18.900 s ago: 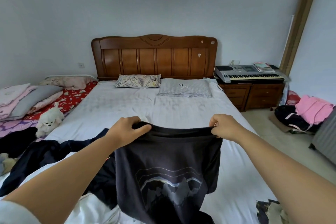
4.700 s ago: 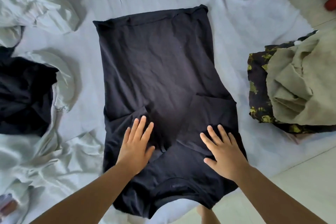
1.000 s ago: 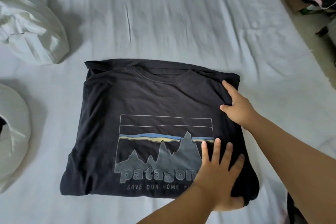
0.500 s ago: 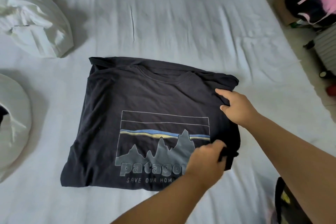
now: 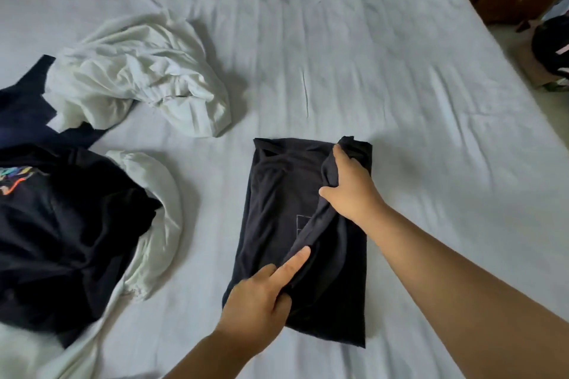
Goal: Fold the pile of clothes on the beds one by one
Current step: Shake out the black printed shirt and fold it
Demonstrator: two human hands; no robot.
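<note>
Folding done w/ both hands (image 5: 352, 191): dark tee (image 5: 271, 215) now half-width, graphic hidden.

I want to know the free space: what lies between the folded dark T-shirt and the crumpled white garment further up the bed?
In the head view, only bare, wrinkled bed sheet lies between the folded dark T-shirt and the crumpled white garment.

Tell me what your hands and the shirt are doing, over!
Both hands, left and right, gripping dark navy cotton t-shirt, half folded over. Crumpled white garment lies apart. Nothing blocking.
</note>
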